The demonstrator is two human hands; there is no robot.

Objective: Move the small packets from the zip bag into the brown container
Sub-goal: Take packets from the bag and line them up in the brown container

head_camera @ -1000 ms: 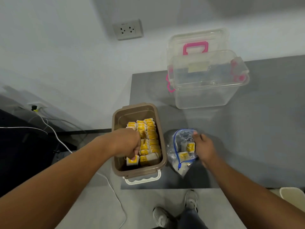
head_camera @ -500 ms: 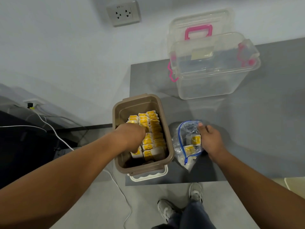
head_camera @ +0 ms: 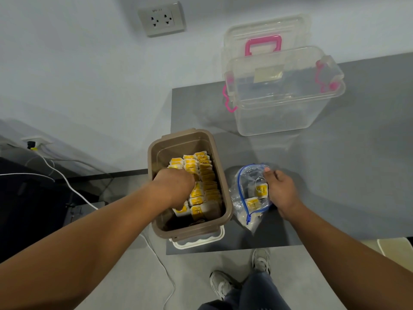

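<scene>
Staying put, your left grip (head_camera: 173, 189) is curling among small packets (head_camera: 202, 173) in the brown container (head_camera: 178, 144), hold unclear. The right grip (head_camera: 280, 191) is still pinching the zip bag (head_camera: 247, 182) beside it, with packets remaining inside.

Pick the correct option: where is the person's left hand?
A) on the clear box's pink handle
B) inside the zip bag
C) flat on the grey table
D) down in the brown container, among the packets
D: the left hand reaches into the brown container over the yellow packets; the right hand holds the zip bag.
</scene>
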